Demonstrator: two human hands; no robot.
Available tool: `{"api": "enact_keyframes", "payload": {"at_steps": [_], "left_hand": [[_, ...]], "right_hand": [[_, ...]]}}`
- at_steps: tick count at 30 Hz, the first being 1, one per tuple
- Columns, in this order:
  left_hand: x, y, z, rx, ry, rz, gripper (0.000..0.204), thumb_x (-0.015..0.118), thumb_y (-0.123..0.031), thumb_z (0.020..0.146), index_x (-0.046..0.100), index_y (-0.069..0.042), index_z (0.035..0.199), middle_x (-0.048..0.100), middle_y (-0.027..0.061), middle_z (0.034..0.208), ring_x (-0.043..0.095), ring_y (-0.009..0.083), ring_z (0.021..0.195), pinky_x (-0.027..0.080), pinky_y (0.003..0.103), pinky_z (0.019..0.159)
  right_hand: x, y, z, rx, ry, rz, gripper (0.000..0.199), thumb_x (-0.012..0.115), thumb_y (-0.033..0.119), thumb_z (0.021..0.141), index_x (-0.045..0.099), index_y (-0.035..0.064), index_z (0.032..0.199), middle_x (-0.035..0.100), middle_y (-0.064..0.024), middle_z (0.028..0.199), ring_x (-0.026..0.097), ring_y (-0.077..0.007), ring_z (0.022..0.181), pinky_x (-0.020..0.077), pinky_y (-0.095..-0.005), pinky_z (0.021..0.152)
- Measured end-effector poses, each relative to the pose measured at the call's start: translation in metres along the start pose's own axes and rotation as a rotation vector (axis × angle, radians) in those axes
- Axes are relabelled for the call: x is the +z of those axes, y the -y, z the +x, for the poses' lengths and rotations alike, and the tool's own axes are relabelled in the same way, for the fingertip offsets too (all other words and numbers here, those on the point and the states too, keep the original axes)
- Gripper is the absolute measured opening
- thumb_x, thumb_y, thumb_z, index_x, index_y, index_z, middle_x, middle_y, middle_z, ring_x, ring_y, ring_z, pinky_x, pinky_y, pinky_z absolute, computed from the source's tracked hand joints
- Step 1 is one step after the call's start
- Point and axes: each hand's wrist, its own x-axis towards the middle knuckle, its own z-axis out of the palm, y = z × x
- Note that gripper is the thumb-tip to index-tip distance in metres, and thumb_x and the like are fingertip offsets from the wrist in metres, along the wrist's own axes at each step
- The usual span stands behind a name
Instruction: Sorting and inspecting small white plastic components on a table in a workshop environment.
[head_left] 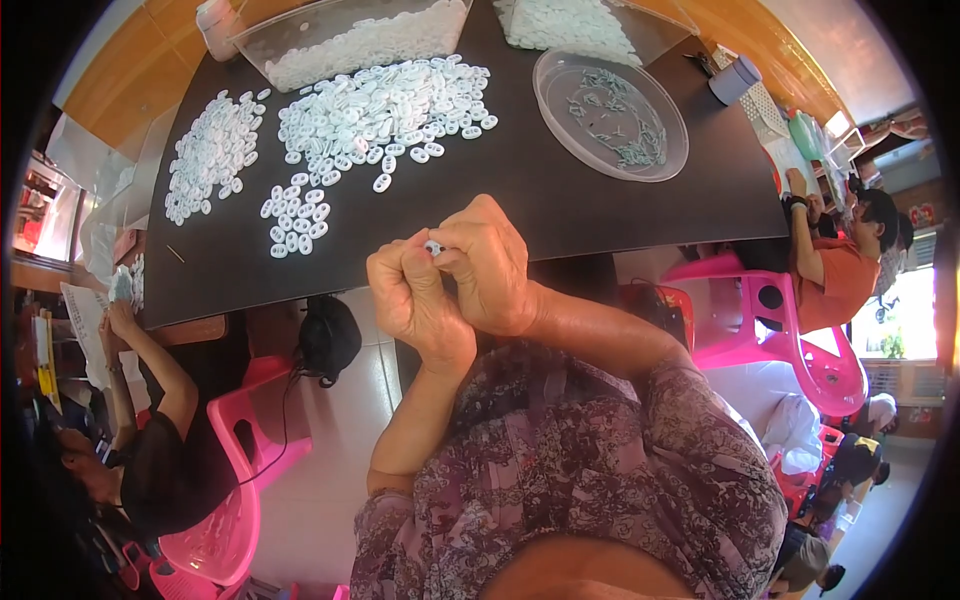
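My left hand (412, 290) and my right hand (490, 262) meet just over the table's near edge. Between their fingertips they pinch a small white oval plastic piece (433, 248) with dark spots on it. Most of the piece is hidden by the fingers. Similar white ovals with two holes lie beyond my hands: a big heap (380, 115), a smaller heap (213, 155) to its left, and a little group (295, 215) nearer to me. To the right of these, a round see-through dish (545, 110) holds scattered small grey-green parts.
Two see-through bins, one at the back left (245, 50) and one at the back right (665, 32), contain white pieces. A white bottle (218, 28) and a grey cylinder (735, 80) stand near the dark table's (690, 215) far corners. People sit on both sides, by pink chairs (235, 500).
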Motion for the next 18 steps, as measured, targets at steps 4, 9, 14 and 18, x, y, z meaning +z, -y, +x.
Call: {"api": "enact_keyframes", "payload": {"at_steps": [4,9,14,18], "left_hand": [[0.000,0.000,-0.001,-0.040,0.001,-0.037,0.017,0.049,-0.012,0.097,0.057,0.003,0.096,0.052,0.0028,0.086,0.047,0.0078,0.079,0.040,0.023,0.072],[-0.010,0.000,0.016,-0.038,0.232,0.267,0.020,0.052,-0.007,0.093,0.061,0.001,0.109,0.060,0.0082,0.097,0.055,0.0137,0.078,0.045,0.025,0.071],[-0.004,0.012,0.060,0.587,0.537,0.998,0.037,0.068,-0.006,0.075,0.062,-0.004,0.111,0.058,0.0138,0.111,0.054,0.0317,0.093,0.043,0.039,0.080],[-0.002,0.023,0.074,0.658,0.684,1.149,0.048,0.073,-0.021,0.071,0.058,-0.004,0.113,0.050,0.0153,0.123,0.045,0.0366,0.106,0.038,0.048,0.085]], "right_hand": [[-0.003,-0.003,-0.002,0.035,0.016,0.005,0.025,0.064,-0.004,0.072,0.055,-0.0021,0.095,0.057,-0.0119,0.081,0.052,-0.0250,0.065,0.0438,-0.0339,0.057],[-0.030,-0.021,-0.002,0.240,0.170,-0.021,0.017,0.069,0.002,0.071,0.061,0.0032,0.086,0.060,-0.0099,0.078,0.057,-0.0278,0.071,0.0468,-0.0368,0.062],[-0.080,-0.064,0.042,0.232,0.169,-0.287,0.010,0.067,0.005,0.077,0.066,0.0018,0.087,0.063,-0.0122,0.081,0.059,-0.0260,0.072,0.0474,-0.0332,0.065],[-0.096,-0.105,0.089,0.299,0.121,-0.341,0.014,0.066,0.010,0.079,0.066,0.0016,0.090,0.063,-0.0125,0.083,0.061,-0.0258,0.076,0.0477,-0.0333,0.069]]}}
